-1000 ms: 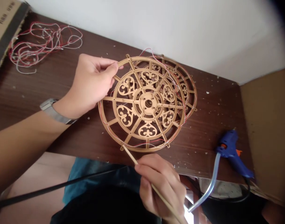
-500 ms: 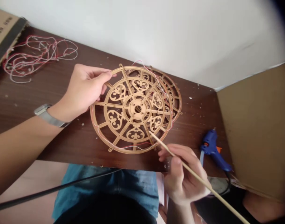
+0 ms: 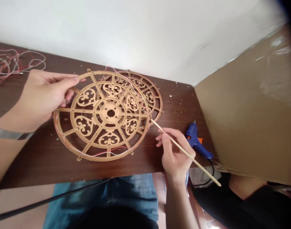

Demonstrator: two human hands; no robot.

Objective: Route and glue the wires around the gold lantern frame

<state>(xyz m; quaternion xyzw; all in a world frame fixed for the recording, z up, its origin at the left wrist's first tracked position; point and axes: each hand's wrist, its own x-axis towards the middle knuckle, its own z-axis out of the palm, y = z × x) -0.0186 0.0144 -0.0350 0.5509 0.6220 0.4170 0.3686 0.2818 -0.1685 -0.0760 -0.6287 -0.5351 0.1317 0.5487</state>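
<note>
Dark wood desk [image 3: 40, 171] against white wall [image 3: 135, 35], cardboard sheet [image 3: 245, 117] at 3 o'clock. Counted: two gold lattice wheels, one blue glue gun [image 3: 192, 135], one wooden skewer [image 3: 183, 149], one red-white wire tangle [image 3: 9, 63] at 10 o'clock. Front wheel [image 3: 85, 98] overlapped rear wheel [image 3: 150, 97], both mid-desk, thin wires [image 3: 126, 79] along rims. Left hand [image 3: 40, 95] gripped front wheel's rim at 10 o'clock; right hand [image 3: 176, 156] pinched skewer, tip at rim's 3 o'clock.

Fig.: 1 head-worn camera, facing forward and down. Close view over wooden tabletop [image 3: 40, 168]; left hand [image 3: 40, 95] and right hand [image 3: 175, 156] mid-frame, white wall [image 3: 112, 31] along top, person's jeans [image 3: 100, 197] at bottom edge.
</note>
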